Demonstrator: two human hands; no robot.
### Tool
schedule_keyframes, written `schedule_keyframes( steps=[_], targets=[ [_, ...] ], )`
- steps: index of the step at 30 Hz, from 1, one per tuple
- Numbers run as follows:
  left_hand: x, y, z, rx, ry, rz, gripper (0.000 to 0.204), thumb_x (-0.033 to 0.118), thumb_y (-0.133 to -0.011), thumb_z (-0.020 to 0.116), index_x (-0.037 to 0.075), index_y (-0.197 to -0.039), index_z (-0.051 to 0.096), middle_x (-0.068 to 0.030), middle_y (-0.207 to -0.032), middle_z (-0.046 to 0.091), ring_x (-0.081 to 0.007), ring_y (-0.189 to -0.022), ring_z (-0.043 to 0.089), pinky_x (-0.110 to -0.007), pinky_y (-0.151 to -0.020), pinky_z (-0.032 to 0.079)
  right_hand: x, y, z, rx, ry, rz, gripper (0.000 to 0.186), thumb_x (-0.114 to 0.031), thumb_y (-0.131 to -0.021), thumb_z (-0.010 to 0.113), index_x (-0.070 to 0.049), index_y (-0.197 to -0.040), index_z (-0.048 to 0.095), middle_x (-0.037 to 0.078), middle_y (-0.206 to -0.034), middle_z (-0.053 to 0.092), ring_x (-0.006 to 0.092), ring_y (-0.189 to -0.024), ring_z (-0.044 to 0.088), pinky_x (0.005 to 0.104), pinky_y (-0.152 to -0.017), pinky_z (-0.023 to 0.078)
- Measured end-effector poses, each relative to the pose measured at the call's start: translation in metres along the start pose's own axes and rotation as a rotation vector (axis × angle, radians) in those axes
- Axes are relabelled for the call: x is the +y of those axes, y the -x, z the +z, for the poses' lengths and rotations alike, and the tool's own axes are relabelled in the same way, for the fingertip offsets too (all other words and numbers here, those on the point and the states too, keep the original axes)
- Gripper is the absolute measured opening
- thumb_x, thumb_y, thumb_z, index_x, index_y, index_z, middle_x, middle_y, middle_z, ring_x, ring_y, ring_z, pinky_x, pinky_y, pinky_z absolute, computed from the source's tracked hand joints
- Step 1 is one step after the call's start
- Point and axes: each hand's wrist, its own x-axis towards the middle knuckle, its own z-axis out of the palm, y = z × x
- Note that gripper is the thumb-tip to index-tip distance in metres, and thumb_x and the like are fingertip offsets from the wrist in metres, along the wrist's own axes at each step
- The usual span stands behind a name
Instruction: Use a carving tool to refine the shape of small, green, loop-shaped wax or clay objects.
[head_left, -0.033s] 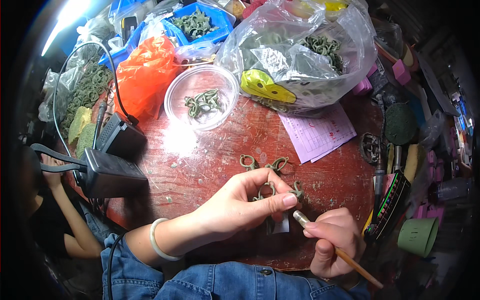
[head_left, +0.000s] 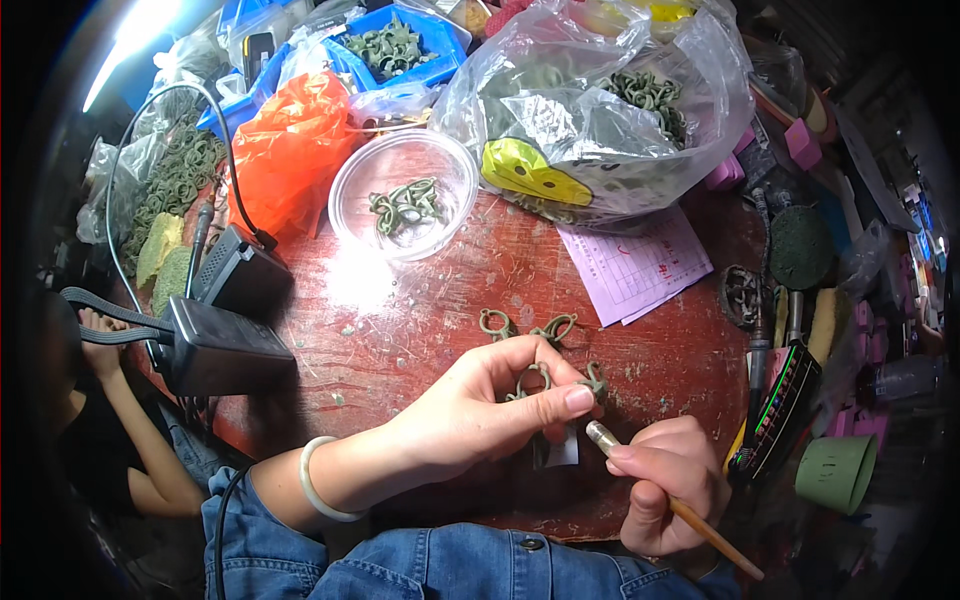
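Observation:
My left hand (head_left: 490,400) is closed, its thumb and fingers pinching a small dull-green ring-shaped piece (head_left: 594,382) that they partly cover. Close by the fingers stands another green loop (head_left: 533,378); whether it is held or rests on the table I cannot tell. In my right hand (head_left: 675,480) is a slim wooden-handled tool (head_left: 700,524) with a silvery metal end like a brush ferrule. That metal end points at the left thumb, a small gap apart. Just beyond the left hand, two more green rings (head_left: 495,322) lie on the red table (head_left: 420,310).
A clear round tub (head_left: 455,225) holds several green pieces. Behind are a big clear plastic bag (head_left: 560,130), an orange bag (head_left: 295,150) and a blue tray (head_left: 440,60). Pink papers (head_left: 640,265) lie right of centre. Black boxes (head_left: 225,345) stand left, near another person's arm (head_left: 150,440).
Both hands stay almost where they were. The rear end of the wooden handle has shifted very slightly.

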Motion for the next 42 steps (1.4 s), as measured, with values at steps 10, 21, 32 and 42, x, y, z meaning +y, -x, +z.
schedule_keyframes(
  steps=[10,21,32,42],
  targets=[
    [0.019,0.004,0.001,-0.020,0.465,0.263,0.025,0.010,-0.084,0.061,0.004,-0.105,0.048,-0.0177,-0.098,0.057,-0.0078,-0.058,0.047,-0.016,-0.042,0.032,0.001,-0.004,0.011,-0.256,0.291,0.321,0.025,-0.002,-0.075,0.071,0.000,-0.098,0.061,0.012,-0.085,0.054,0.0286,-0.074,0.057,0.0363,-0.063,0.047],
    [0.009,0.003,-0.001,-0.027,0.033,0.036,0.021,0.019,-0.094,0.061,0.006,-0.110,0.058,0.0016,-0.088,0.058,-0.0040,-0.072,0.052,-0.019,-0.060,0.041,-0.001,-0.006,0.005,-0.019,0.167,0.206,0.020,-0.003,-0.078,0.075,-0.002,-0.094,0.063,0.011,-0.081,0.058,0.0213,-0.070,0.059,0.0302,-0.059,0.049],
    [0.009,0.000,-0.001,-0.075,0.050,-0.095,0.023,0.018,-0.095,0.059,0.003,-0.112,0.063,-0.0030,-0.081,0.064,-0.0054,-0.062,0.055,-0.018,-0.049,0.037,0.001,0.001,0.000,-0.013,0.332,0.000,0.030,-0.004,-0.072,0.078,-0.008,-0.100,0.067,0.007,-0.091,0.058,0.0199,-0.076,0.058,0.0294,-0.063,0.051],
    [0.002,0.000,-0.004,-0.131,0.306,0.022,0.030,0.013,-0.093,0.061,-0.001,-0.120,0.058,-0.0084,-0.105,0.065,-0.0092,-0.077,0.057,-0.022,-0.068,0.047,0.006,0.009,-0.010,0.086,-0.030,0.093,0.050,-0.050,-0.098,0.038,-0.004,-0.100,0.058,0.012,-0.088,0.062,0.0239,-0.075,0.057,0.0369,-0.067,0.048]
  ],
)
